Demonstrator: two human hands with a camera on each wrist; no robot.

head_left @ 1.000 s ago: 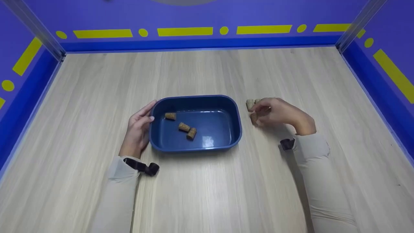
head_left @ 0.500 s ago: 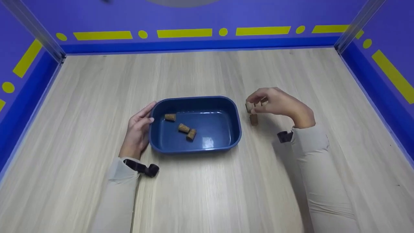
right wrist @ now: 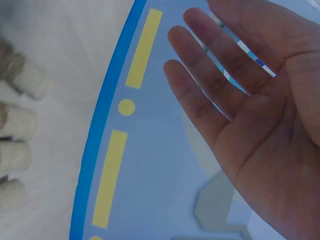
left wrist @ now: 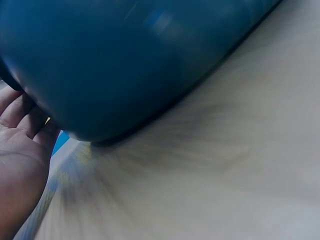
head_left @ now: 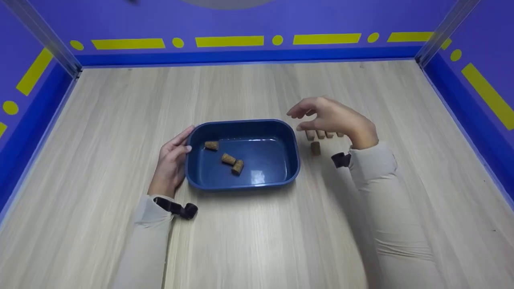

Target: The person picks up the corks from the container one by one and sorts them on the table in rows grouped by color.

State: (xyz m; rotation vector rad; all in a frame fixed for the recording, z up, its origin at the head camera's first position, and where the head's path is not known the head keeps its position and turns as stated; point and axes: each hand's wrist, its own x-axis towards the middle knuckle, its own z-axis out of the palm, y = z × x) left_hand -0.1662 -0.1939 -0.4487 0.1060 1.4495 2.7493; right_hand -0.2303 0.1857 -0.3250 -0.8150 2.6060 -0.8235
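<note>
In the head view a dark blue plastic basin (head_left: pixel 257 186) stands on the table, with three brown corks (head_left: pixel 228 159) lying inside. My left hand (head_left: pixel 168 164) holds its left end, thumb at the rim and fingers along the outer wall; the left wrist view shows the fingers (left wrist: pixel 22 112) against that wall. My right hand (head_left: pixel 331 118) is raised beyond the basin's right end, fingers spread and nothing between them. Beneath it stand several paler corks (head_left: pixel 310 135) in a row, partly covered by the hand. One darker cork (head_left: pixel 315 148) stands just nearer than the row.
The pale wooden table (head_left: pixel 257 241) is bordered by blue-purple panels (head_left: pixel 241 20) with yellow marks at the back and both sides. Black wrist cameras (head_left: pixel 188 210) sit on both cuffs.
My right hand has let go at the corks, risen and moved back and left, uncovering the row and the darker cork. The left hand and the basin have stayed put.
</note>
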